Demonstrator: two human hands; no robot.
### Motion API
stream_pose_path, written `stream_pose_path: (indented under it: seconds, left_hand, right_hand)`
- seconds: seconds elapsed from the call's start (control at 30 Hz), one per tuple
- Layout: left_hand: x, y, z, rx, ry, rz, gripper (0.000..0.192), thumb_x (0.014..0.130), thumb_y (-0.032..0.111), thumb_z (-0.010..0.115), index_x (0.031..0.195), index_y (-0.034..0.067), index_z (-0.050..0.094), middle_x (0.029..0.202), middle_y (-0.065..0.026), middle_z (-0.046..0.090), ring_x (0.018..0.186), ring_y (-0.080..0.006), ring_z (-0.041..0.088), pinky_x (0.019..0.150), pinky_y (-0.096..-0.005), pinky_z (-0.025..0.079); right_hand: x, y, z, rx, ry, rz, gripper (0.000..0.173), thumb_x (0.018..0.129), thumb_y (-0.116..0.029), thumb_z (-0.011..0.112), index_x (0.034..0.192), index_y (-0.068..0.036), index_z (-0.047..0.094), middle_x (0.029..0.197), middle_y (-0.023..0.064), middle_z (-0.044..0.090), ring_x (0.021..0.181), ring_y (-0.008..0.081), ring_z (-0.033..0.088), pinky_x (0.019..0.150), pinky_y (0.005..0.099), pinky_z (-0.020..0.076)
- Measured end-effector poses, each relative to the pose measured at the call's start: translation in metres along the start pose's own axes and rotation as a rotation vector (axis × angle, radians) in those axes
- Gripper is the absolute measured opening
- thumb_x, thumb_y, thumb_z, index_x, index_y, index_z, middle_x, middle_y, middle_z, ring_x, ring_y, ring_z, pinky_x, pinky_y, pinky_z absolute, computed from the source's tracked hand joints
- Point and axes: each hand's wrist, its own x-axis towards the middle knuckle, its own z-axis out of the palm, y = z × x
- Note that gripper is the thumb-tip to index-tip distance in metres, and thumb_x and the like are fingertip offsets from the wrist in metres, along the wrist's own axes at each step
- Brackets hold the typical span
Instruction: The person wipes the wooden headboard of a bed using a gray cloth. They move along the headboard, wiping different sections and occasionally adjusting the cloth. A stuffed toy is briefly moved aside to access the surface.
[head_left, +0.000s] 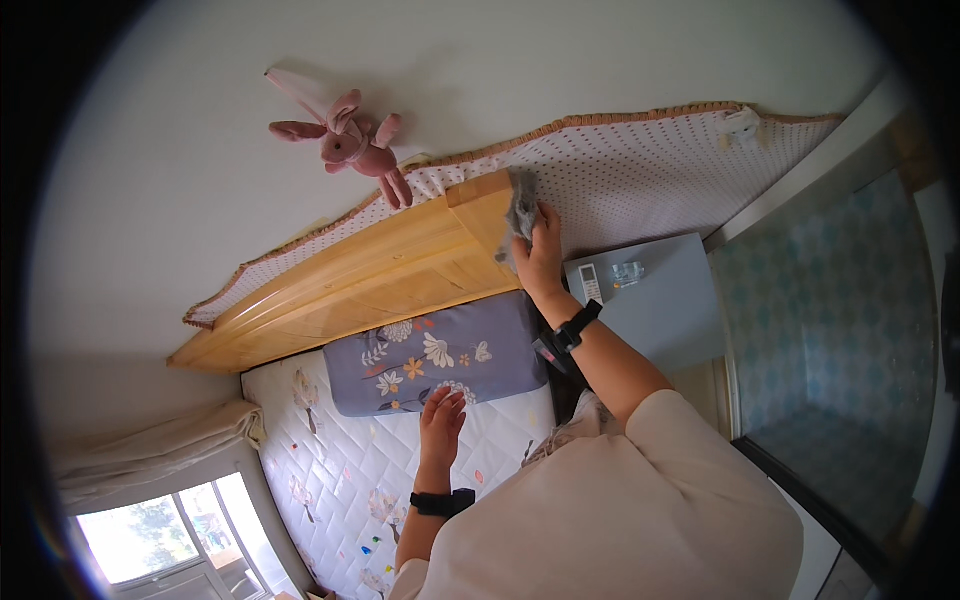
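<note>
My right hand (541, 253) grips a crumpled grey cloth (523, 206) and presses it against the right end of the wooden headboard (360, 266). The cloth hangs over the headboard's side edge, partly hidden by my fingers. My left hand (444, 426) holds nothing; its fingers are slightly curled and apart, above the bed. Beyond it lies a grey-purple pillow (442, 352) with printed flowers. A white quilted mattress (337, 442) with a tree pattern spreads beneath the pillow.
A grey bedside table (667, 300) carries a white remote control (590, 283) and a clear glass dish (628, 274). Dotted fabric (630, 172) covers the wall behind the headboard. A pink plush rabbit (360, 154) hangs there. Small bright objects (367, 550) lie on the mattress.
</note>
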Motion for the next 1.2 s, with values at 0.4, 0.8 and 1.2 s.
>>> stream_pose_path:
  seconds: [0.4,0.8,1.2]
  left_hand:
    - [-0.019,0.015,-0.035,0.089,0.039,-0.024,0.029,0.095,0.013,0.053,0.124,0.011,0.053,0.114,-0.0043,0.063,0.103,-0.0136,0.059,0.086,-0.0264,0.047]
    - [-0.035,-0.014,-0.051,-0.035,0.075,-0.039,0.027,0.095,0.012,0.053,0.122,0.01,0.054,0.115,-0.0056,0.063,0.102,-0.0138,0.06,0.084,-0.0273,0.048]
    - [-0.028,-0.014,-0.049,-0.045,0.06,-0.067,0.028,0.095,0.012,0.053,0.123,0.008,0.053,0.114,-0.0055,0.063,0.102,-0.014,0.06,0.086,-0.0278,0.048]
  right_hand:
    - [0.06,-0.062,-0.031,-0.313,-0.191,-0.461,0.044,0.073,0.0,0.06,0.116,-0.011,0.063,0.126,0.0095,0.054,0.118,0.0328,0.049,0.096,0.044,0.0435]
    - [0.049,-0.038,-0.035,-0.251,-0.169,-0.248,0.061,0.076,0.011,0.053,0.132,-0.014,0.052,0.132,0.0185,0.047,0.12,0.0416,0.046,0.1,0.0456,0.0418]
    - [-0.003,-0.009,-0.048,-0.324,-0.182,-0.288,0.051,0.081,0.008,0.051,0.124,-0.016,0.061,0.123,0.0173,0.05,0.114,0.0376,0.05,0.095,0.0419,0.0452]
